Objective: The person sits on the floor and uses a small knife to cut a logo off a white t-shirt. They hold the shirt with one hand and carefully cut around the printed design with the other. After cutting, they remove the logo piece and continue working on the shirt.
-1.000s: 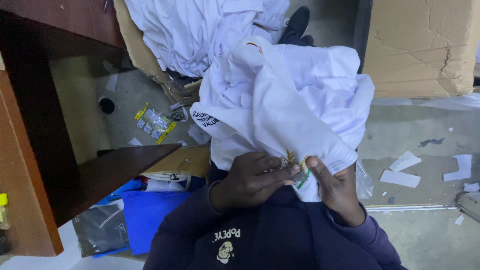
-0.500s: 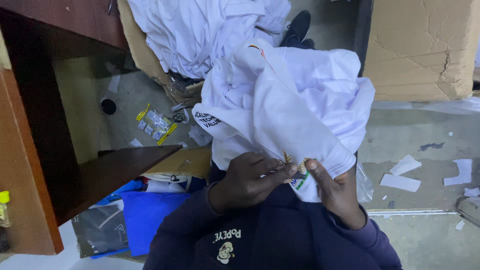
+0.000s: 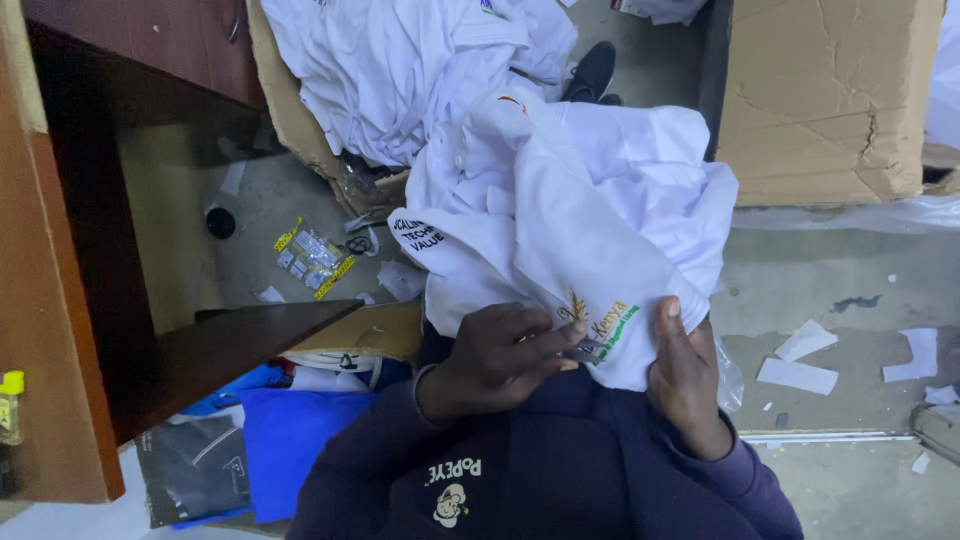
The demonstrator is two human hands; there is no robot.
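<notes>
Left hand: low at centre, palm down, fingers stretched to the right, fingertips pinched together on white cloth.
Right hand: just right of the left, upright, thumb raised and pressed on the cloth's edge, fingers hidden behind.
Forearms: both in dark navy sleeves, drawn close to the chest, wrists near each other.

Person is wearing a dark navy sweatshirt, long sleeves reaching to both wrists, ribbed cuffs, with a small light cartoon print on the front.
</notes>
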